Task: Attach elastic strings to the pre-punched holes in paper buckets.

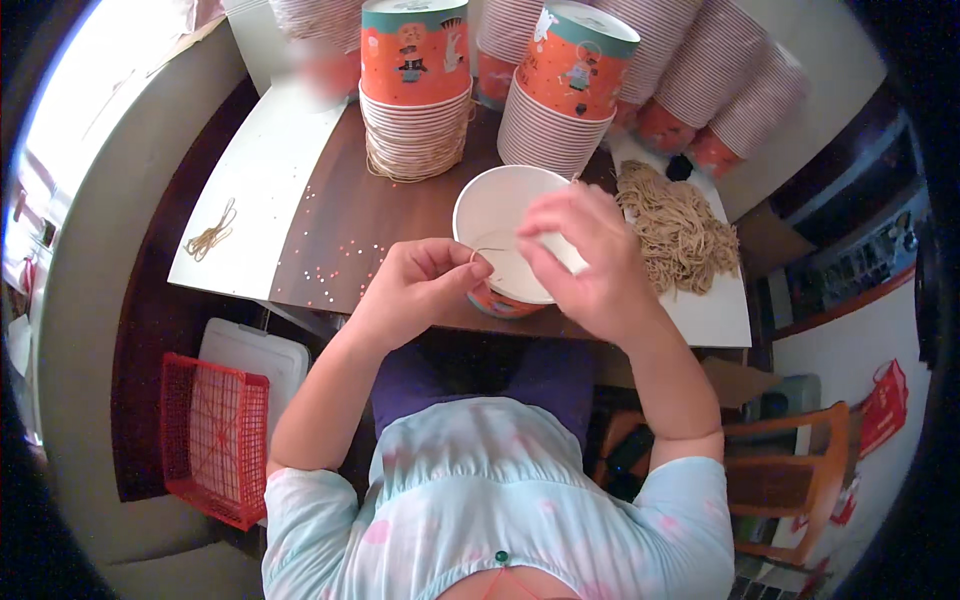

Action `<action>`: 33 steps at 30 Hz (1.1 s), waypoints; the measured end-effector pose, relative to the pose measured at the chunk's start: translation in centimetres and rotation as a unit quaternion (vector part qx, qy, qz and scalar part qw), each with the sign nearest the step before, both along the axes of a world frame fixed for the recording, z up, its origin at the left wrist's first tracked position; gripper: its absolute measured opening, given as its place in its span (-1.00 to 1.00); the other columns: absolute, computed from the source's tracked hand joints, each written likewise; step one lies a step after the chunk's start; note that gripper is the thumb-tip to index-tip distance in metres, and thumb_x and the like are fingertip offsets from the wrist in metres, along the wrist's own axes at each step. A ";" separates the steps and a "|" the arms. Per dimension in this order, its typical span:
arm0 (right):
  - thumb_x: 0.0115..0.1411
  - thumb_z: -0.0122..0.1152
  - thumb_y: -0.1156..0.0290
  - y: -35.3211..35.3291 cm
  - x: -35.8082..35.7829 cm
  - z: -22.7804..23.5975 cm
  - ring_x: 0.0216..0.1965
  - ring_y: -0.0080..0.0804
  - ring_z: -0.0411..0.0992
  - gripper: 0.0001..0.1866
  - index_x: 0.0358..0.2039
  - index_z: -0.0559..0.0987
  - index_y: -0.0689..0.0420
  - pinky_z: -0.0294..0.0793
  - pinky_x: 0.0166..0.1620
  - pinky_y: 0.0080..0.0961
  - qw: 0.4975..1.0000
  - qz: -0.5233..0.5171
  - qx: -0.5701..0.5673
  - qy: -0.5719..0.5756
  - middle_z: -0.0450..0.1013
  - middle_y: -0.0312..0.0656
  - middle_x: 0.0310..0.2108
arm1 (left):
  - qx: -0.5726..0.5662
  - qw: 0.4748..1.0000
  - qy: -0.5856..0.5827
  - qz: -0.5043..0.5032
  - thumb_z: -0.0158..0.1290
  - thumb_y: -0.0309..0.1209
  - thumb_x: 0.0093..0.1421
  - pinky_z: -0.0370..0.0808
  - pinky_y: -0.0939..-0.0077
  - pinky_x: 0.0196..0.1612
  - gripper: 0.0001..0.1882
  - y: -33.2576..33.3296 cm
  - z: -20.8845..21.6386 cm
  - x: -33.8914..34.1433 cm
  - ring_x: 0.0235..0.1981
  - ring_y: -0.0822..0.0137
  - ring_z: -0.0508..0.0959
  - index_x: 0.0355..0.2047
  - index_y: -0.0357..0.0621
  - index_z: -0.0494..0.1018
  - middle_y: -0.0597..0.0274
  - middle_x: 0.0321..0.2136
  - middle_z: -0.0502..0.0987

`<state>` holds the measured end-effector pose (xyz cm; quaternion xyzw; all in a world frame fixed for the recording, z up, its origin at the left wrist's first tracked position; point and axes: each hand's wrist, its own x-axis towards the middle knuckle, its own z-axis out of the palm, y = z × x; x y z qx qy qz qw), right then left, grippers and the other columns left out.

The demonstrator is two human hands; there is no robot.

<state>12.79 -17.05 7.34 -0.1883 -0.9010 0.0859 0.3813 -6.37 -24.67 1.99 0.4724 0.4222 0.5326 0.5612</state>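
Now left hand (418,282) pinched thin tan cord (474,255), apparently stringing orange paper bucket (505,200) beneath, right hand (588,252) unclear in grip, steadiness likely wanted next.

Your left hand (422,284) pinches a thin string (490,249) at the near left edge of the big cup (500,205), which is white inside. Your right hand (582,250) is over the cup's right side, its fingers a bit blurry. A big heap of tan string (675,228) lies on the table (330,225) to the right. A small bunch of string (211,234) lies to the left. Two stacks of orange cups (415,90) stand behind.
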 end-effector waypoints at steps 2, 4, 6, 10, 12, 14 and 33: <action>-0.09 0.32 0.47 -1.7 0.4 0.0 -0.26 -0.13 0.42 -0.73 -0.33 0.50 0.13 0.38 -0.15 -0.30 0.999 0.018 -0.032 -0.011 0.43 -0.15 -0.33 | -0.005 1.000 0.011 0.008 0.03 -0.46 0.23 0.48 0.64 -0.24 -0.82 -0.1 0.1 -0.2 -0.38 0.53 0.53 -0.29 -0.38 0.50 0.26 -0.44 0.57; -0.03 0.24 0.44 -2.9 -0.1 -0.6 -0.31 -0.17 0.41 -0.71 -0.26 0.47 0.15 0.38 -0.20 -0.30 1.000 0.007 -0.001 -0.024 0.40 -0.19 -0.41 | 0.014 0.999 0.032 -0.002 0.03 -0.45 0.23 0.48 0.63 -0.24 -0.81 0.0 0.4 0.0 -0.39 0.52 0.54 -0.30 -0.40 0.49 0.23 -0.44 0.57; -0.01 0.16 0.46 -2.8 -0.7 -2.3 -0.37 -0.24 0.42 -0.74 -0.25 0.47 0.17 0.40 -0.25 -0.35 0.995 0.017 0.090 -0.041 0.38 -0.20 -0.43 | 0.027 0.999 0.037 -0.001 0.04 -0.44 0.23 0.48 0.62 -0.24 -0.80 0.0 0.6 0.2 -0.39 0.51 0.54 -0.30 -0.41 0.49 0.22 -0.45 0.57; -0.04 0.12 0.48 -2.9 -0.5 -3.9 -0.48 -0.25 0.40 -0.84 -0.37 0.46 0.16 0.40 -0.38 -0.37 0.986 -0.017 0.159 -0.056 0.34 -0.22 -0.54 | 0.020 0.999 0.041 0.017 0.04 -0.42 0.23 0.46 0.66 -0.27 -0.79 -0.3 0.4 0.4 -0.41 0.55 0.52 -0.32 -0.39 0.49 0.27 -0.47 0.57; -0.05 0.18 0.53 -3.2 0.6 -3.1 -0.49 -0.24 0.41 -0.84 -0.38 0.48 0.17 0.40 -0.39 -0.36 0.990 -0.034 0.122 -0.067 0.38 -0.20 -0.52 | 0.020 0.998 0.059 0.018 0.04 -0.41 0.23 0.44 0.68 -0.29 -0.79 -0.3 0.2 0.4 -0.42 0.57 0.50 -0.32 -0.38 0.49 0.30 -0.48 0.56; -0.04 0.19 0.52 -3.4 1.3 -3.5 -0.50 -0.23 0.38 -0.89 -0.46 0.45 0.13 0.36 -0.42 -0.38 0.992 -0.071 0.096 -0.036 0.34 -0.21 -0.55 | 0.019 0.997 0.075 0.018 0.05 -0.41 0.23 0.42 0.70 -0.31 -0.80 -0.4 0.1 0.6 -0.43 0.59 0.48 -0.33 -0.37 0.50 0.33 -0.49 0.55; -0.05 0.25 0.59 -4.0 0.0 -3.8 -0.47 -0.23 0.42 -0.82 -0.38 0.48 0.20 0.41 -0.37 -0.35 0.993 -0.061 0.088 -0.045 0.41 -0.17 -0.48 | 0.047 0.995 0.078 0.049 0.11 -0.49 0.16 0.46 0.67 -0.30 -0.84 -1.3 -0.1 0.8 -0.37 0.57 0.50 -0.30 -0.36 0.48 0.31 -0.47 0.53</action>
